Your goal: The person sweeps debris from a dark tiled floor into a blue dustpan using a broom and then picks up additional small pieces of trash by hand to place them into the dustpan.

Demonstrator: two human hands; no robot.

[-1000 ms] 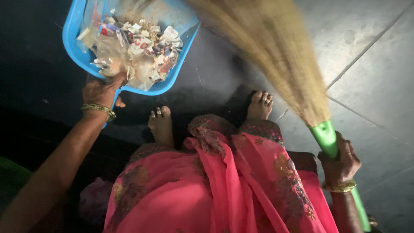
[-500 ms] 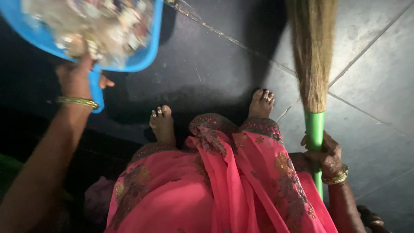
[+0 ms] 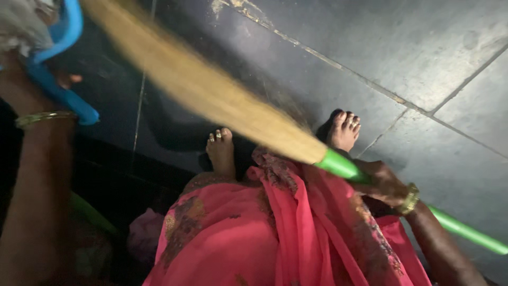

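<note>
Left grip (image 3: 24,87): closed around the blue dustpan (image 3: 58,63) handle, upper left.
Right grip (image 3: 383,182): wrapped around the broom (image 3: 211,95) by its green handle; bristles slant across the tiled floor (image 3: 413,53).

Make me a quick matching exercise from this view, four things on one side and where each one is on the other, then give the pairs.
Things:
1. broom handle
2. dustpan
3. broom bristles
4. bare feet

Places:
A. in the left hand, top left
B. on the dark floor tiles
C. blurred, slanting towards the upper left
D. in the right hand

Pairs: 1-D, 2-A, 3-C, 4-B
</note>
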